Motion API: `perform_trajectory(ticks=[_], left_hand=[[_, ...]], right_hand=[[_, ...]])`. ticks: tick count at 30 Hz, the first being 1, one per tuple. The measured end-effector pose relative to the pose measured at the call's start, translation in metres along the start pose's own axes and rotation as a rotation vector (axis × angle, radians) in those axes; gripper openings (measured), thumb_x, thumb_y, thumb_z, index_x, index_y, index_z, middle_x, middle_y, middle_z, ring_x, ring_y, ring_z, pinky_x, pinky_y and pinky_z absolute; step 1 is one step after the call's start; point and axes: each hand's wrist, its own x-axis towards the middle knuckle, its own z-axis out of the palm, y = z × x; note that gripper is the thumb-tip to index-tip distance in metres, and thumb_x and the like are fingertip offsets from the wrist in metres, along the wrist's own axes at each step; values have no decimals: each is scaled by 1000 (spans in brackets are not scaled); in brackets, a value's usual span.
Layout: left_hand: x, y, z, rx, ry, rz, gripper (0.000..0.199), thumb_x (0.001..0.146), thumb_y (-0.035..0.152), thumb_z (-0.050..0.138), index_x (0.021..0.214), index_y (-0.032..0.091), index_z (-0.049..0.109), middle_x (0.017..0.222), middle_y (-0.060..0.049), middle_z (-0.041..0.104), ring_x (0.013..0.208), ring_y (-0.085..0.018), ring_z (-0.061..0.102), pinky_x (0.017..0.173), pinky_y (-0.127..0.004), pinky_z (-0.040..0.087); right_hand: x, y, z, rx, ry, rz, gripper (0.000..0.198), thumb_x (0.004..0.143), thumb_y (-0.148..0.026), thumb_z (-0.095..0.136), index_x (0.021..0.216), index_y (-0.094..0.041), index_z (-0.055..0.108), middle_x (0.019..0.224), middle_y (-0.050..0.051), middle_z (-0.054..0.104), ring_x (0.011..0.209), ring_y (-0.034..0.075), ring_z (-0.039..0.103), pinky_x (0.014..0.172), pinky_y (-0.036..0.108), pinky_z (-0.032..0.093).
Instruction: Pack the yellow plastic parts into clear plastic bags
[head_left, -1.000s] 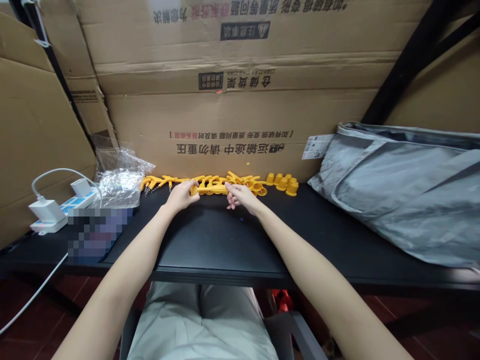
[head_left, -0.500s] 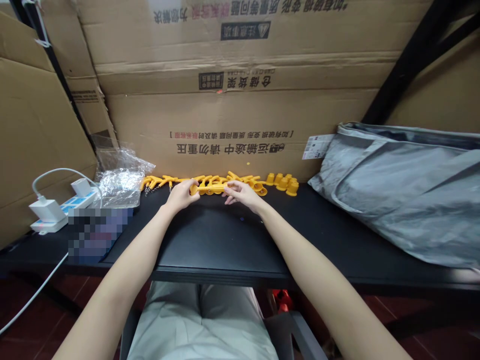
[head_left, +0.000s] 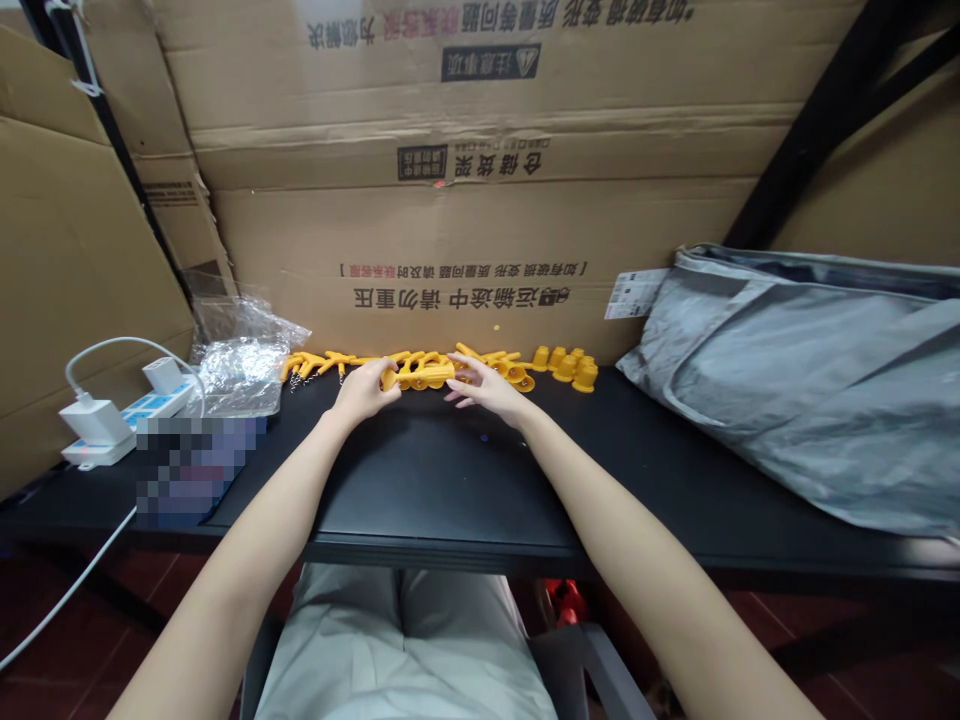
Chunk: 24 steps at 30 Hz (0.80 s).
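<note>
In the head view, the left hand pinches the left end of a yellow part above the bench; the right hand is at its other end, fingers loosely spread, whether touching I cannot tell. Yellow branches lie behind along the cardboard, with cups to their right

Yellow part, black table, grey bag
</note>
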Motion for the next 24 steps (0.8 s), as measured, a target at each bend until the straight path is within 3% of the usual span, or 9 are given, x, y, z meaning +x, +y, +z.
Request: perform_trajectory(ticks=[4, 11, 24], left_hand=[[-1, 0, -1, -1, 1, -10, 26, 74, 29, 59, 98, 20, 61, 85, -4, 66, 71, -16, 58, 68, -27, 44], [0, 0, -1, -23, 26, -8, 26, 81, 39, 54, 96, 19, 61, 83, -4, 66, 70, -15, 58, 66, -25, 42], [-1, -2, 2, -13, 21, -1, 27, 83, 41, 51, 95, 19, 61, 86, -4, 66, 71, -15, 58, 68, -26, 43]], right_hand=[[0, 3, 0, -21, -39, -58, 49, 82, -23, 61, 129, -26, 48, 118, 9, 59, 76, 13, 68, 69, 27, 58], [4, 5, 5, 10, 21, 2, 43, 85, -21, 58, 127, -21, 51, 98, 9, 67, 65, 12, 68, 66, 28, 58], [5, 7, 7, 38, 46, 2, 33, 82, -37, 63, 108, -16, 60, 76, 6, 68, 56, 13, 65, 59, 28, 57]])
